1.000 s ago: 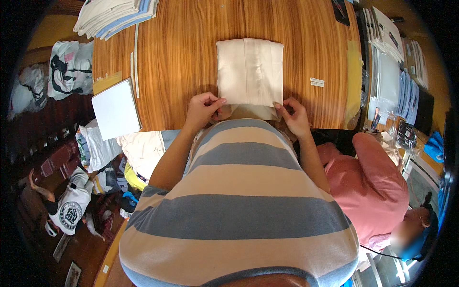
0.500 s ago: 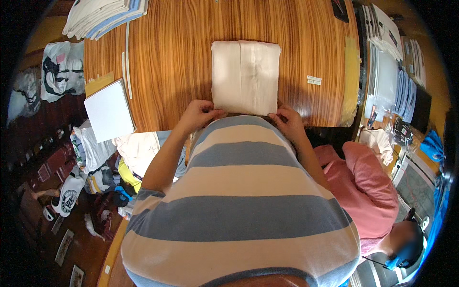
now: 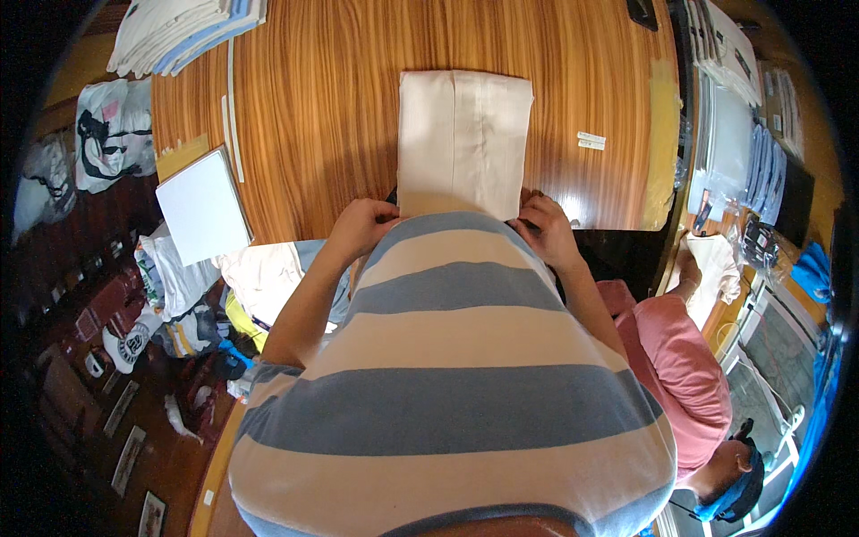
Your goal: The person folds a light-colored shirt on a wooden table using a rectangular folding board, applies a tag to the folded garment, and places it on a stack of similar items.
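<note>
A pale cream garment (image 3: 461, 143), folded into a flat rectangle with a seam down its middle, lies on the wood-grain table (image 3: 313, 107) in front of me. Its near edge runs out of sight behind my striped shirt. At the near left corner, my left hand (image 3: 361, 227) is closed, thumb and fingertips pinching the cloth. My right hand (image 3: 546, 229) pinches the near right corner the same way, fingers bent. Both fingertips are partly hidden at the table's front edge.
A white stack of sheets (image 3: 204, 208) lies at the left table edge; folded clothes (image 3: 183, 36) are piled at the far left. Small white labels (image 3: 591, 140) lie right of the garment. A co-worker in a pink top (image 3: 676, 358) is close on my right, beside packed clothes (image 3: 725, 125).
My hands have shifted slightly, and the garment's near edge has slipped further behind my shirt front. The co-worker has leaned, one hand now at a cream cloth on the right.
</note>
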`<state>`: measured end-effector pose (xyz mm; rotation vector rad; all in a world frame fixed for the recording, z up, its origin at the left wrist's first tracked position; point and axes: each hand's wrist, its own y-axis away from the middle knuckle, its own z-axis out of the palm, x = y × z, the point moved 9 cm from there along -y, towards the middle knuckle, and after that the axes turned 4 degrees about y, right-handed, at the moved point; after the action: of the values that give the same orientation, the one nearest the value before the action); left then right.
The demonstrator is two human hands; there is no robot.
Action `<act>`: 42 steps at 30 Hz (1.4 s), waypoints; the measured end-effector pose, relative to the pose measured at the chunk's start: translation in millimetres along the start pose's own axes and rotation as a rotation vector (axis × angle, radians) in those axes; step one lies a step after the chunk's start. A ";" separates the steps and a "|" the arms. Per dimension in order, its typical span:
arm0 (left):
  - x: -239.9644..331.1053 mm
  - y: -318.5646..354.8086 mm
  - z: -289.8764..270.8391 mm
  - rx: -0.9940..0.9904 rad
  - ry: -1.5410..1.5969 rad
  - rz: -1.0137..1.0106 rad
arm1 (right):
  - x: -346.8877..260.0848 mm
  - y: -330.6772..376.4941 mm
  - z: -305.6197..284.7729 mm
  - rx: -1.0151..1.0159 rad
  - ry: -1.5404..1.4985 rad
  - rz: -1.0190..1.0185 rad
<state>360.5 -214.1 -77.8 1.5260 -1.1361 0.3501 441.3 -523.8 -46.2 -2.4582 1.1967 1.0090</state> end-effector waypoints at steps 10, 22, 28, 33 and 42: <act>141.8 -20.8 -28.2 0.581 -0.571 0.556 | -57.6 -69.4 -45.6 0.391 0.282 0.024; 113.1 -77.9 2.4 0.421 -0.608 0.686 | -36.4 -106.8 1.2 0.347 0.307 -0.047; 111.7 -68.0 9.8 0.412 -0.709 0.682 | -37.4 -105.8 4.4 0.317 0.418 -0.025; 100.1 -48.1 28.0 0.369 -0.790 0.698 | -59.0 -86.3 14.4 0.256 0.393 -0.113; 14.8 11.9 2.6 0.375 0.041 0.094 | 36.6 -6.0 9.8 0.072 -0.163 0.471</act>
<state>357.3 -221.8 -60.5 1.7824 -1.1563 0.6860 456.9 -537.5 -78.4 -2.0328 1.7625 1.2253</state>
